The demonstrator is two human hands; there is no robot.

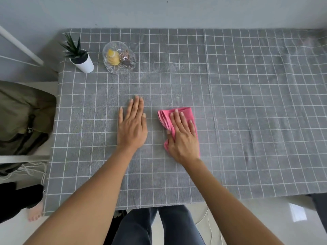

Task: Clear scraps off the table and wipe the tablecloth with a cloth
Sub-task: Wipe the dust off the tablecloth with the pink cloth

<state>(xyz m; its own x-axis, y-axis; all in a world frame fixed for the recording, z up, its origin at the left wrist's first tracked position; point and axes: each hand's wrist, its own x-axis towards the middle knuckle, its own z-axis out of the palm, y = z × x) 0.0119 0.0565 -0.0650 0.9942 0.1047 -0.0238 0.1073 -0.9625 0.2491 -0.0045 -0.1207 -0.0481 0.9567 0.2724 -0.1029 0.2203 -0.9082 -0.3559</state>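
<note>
Wiping is in hand: the right hand (184, 137) presses its flat, spread fingers on the folded pink cloth (177, 115) mid-table, while the left hand (131, 127) lies open, empty, bracing the grey checked tablecloth (247, 103). Pale specks (174, 104), perhaps crumbs, sit just beyond the cloth; the next stroke should push toward the far edge.

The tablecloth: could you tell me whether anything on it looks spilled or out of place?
Yes. Pale specks lie just beyond the pink cloth under the right hand, and more lie to its right. The tablecloth is also wrinkled at its far right.
</note>
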